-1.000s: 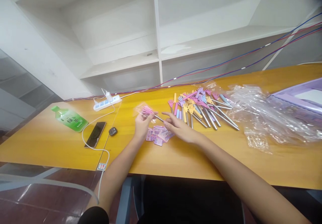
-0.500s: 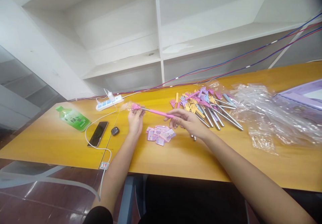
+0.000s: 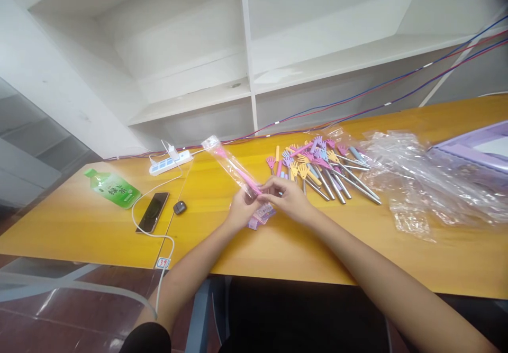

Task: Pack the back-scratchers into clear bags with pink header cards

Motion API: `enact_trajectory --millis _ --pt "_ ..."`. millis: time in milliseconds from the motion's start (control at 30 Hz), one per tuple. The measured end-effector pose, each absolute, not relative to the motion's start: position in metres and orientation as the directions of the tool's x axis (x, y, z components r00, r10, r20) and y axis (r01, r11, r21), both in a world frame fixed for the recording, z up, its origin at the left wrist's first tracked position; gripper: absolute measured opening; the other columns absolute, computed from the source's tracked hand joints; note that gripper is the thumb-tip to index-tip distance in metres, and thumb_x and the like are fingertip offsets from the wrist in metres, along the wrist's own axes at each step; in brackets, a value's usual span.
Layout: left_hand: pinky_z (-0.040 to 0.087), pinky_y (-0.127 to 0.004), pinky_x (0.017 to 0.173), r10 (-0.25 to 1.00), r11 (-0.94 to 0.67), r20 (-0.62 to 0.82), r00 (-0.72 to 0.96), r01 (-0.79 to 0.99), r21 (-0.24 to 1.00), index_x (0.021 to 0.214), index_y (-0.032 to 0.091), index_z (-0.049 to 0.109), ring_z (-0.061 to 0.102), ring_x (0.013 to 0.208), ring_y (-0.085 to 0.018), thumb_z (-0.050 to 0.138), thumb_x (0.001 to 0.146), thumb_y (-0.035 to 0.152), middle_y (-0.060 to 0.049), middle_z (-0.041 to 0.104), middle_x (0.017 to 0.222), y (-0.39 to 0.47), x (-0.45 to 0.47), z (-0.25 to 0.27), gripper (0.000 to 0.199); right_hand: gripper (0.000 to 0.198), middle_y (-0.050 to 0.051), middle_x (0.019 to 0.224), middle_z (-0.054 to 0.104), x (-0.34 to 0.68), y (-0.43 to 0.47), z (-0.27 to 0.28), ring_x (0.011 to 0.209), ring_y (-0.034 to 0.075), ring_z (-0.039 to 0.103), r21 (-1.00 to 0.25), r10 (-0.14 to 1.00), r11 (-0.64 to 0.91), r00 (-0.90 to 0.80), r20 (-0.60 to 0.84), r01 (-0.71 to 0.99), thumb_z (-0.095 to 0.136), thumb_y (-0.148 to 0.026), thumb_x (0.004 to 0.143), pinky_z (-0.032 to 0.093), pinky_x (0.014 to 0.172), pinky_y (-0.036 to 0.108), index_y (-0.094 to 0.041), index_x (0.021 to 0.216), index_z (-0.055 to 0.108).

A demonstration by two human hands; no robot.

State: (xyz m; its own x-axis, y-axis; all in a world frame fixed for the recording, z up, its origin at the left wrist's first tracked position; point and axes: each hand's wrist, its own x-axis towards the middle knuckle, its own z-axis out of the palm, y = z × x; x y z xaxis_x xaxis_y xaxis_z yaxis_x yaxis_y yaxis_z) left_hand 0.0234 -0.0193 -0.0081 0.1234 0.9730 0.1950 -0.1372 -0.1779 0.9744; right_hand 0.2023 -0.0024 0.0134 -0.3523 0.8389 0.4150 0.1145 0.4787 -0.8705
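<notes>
**Both hands meet at the lower end of a sleeved pink stick**

Near the middle of the frame, a pink stick (image 3: 249, 179) lies inside a clear sleeve (image 3: 234, 163), slanting from the hands up toward the upper left. Its pink head shows near the far end of the film. The left hand (image 3: 241, 208) and right hand (image 3: 289, 197) are close together, fingers closed around the near end of the handle and its film; which fingers bear on plastic and which on the handle cannot be told, nor whether the sleeve's mouth lies there.

To do this well, let the left hand steady the film with a light pinch while the right guides the handle end along the sleeve's own line. Pushing at an angle could crease the thin film or split a seam, and the spread fingers of the head might snag. Square up the edge before pressing anything flat.

Mind the pink and purple cards (image 3: 264, 214) just below the hands: a dropping wrist could scatter them over the bench (image 3: 309, 252). The pile of hand-headed sticks (image 3: 319, 161), right of centre, sits near the right hand, so elbow room is better sought toward the lower frame.
</notes>
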Motion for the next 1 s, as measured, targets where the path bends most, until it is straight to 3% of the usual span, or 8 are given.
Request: enact_trajectory --millis 100,233,433,567,667,767,900,1000 --pt "0.056 -0.037 0.092 0.960 -0.205 0.221 0.171 -0.106 0.973 0.105 0.018 0.070 0.070 0.102 -0.025 0.086 0.077 0.040 -0.008 0.076 0.106 -0.025 0.028 -0.007 0.039 0.041 0.004 0.080 0.063 0.199 -0.006 0.014 0.068 0.016 0.051 -0.803 0.802 0.573 -0.311 0.510 0.162 0.071 -0.061 0.089 0.042 0.063 0.032 -0.021 0.080 0.067" --pt "0.055 -0.037 0.094 0.953 -0.228 0.245 0.180 -0.107 0.968 0.107 0.019 0.071 0.070 0.105 -0.025 0.083 0.080 0.039 -0.008 0.075 0.108 -0.028 0.026 0.001 0.035 0.038 0.005 0.085 0.060 0.196 -0.010 0.016 0.065 0.015 0.048 -0.778 0.790 0.599 -0.299 0.536 0.188 0.068 -0.060 0.092 0.042 0.063 0.032 -0.022 0.084 0.067" --pt "0.055 -0.037 0.093 0.941 -0.174 0.232 0.248 -0.237 0.956 0.113 0.020 0.072 0.070 0.105 -0.026 0.079 0.080 0.047 -0.007 0.074 0.111 -0.025 0.017 0.003 0.043 0.027 0.003 0.085 0.057 0.198 -0.007 0.014 0.071 0.017 0.053 -0.751 0.758 0.636 -0.325 0.565 0.177 0.072 -0.048 0.091 0.046 0.066 0.032 -0.023 0.088 0.062" --pt "0.057 -0.034 0.084 0.974 -0.112 0.161 0.160 -0.278 0.954 0.099 0.018 0.073 0.070 0.092 -0.021 0.071 0.088 0.056 -0.007 0.072 0.106 -0.020 0.016 -0.003 0.039 0.015 0.001 0.083 0.054 0.197 -0.005 0.009 0.067 0.015 0.052 -0.733 0.741 0.652 -0.368 0.563 0.192 0.069 -0.036 0.093 0.046 0.067 0.032 -0.023 0.091 0.060" --pt "0.055 -0.031 0.087 0.986 -0.135 0.156 0.063 -0.260 0.956 0.088 0.016 0.072 0.069 0.092 -0.019 0.073 0.087 0.054 -0.007 0.072 0.101 -0.015 0.015 -0.003 0.038 0.005 0.002 0.091 0.055 0.193 -0.006 0.005 0.065 0.013 0.052 -0.740 0.732 0.650 -0.402 0.550 0.170 0.060 -0.026 0.096 0.047 0.066 0.031 -0.023 0.100 0.061" --pt "0.054 -0.030 0.083 0.990 -0.139 0.137 -0.028 -0.287 0.948 0.087 0.016 0.072 0.069 0.088 -0.018 0.078 0.084 0.054 -0.006 0.073 0.094 -0.012 0.012 0.001 0.039 0.020 0.003 0.093 0.053 0.192 -0.006 0.003 0.067 0.014 0.053 -0.734 0.731 0.656 -0.394 0.558 0.176 0.054 -0.020 0.096 0.048 0.067 0.031 -0.025 0.113 0.062" --pt "0.051 -0.028 0.074 0.994 -0.105 0.094 -0.050 -0.330 0.938 0.110 0.017 0.069 0.067 0.075 -0.015 0.082 0.080 0.049 -0.001 0.071 0.079 -0.012 0.009 0.009 0.046 0.031 0.003 0.092 0.051 0.194 -0.008 0.006 0.072 0.016 0.053 -0.750 0.767 0.629 -0.321 0.556 0.204 0.050 -0.020 0.098 0.049 0.066 0.030 -0.027 0.126 0.061" --pt "0.050 -0.027 0.071 0.996 -0.093 0.085 -0.038 -0.353 0.931 0.116 0.017 0.065 0.065 0.071 -0.014 0.083 0.078 0.045 0.000 0.070 0.077 -0.013 0.009 0.012 0.051 0.039 0.006 0.103 0.050 0.200 -0.011 0.013 0.076 0.015 0.054 -0.711 0.728 0.669 -0.383 0.569 0.215 0.052 -0.018 0.096 0.051 0.070 0.031 -0.029 0.133 0.059"
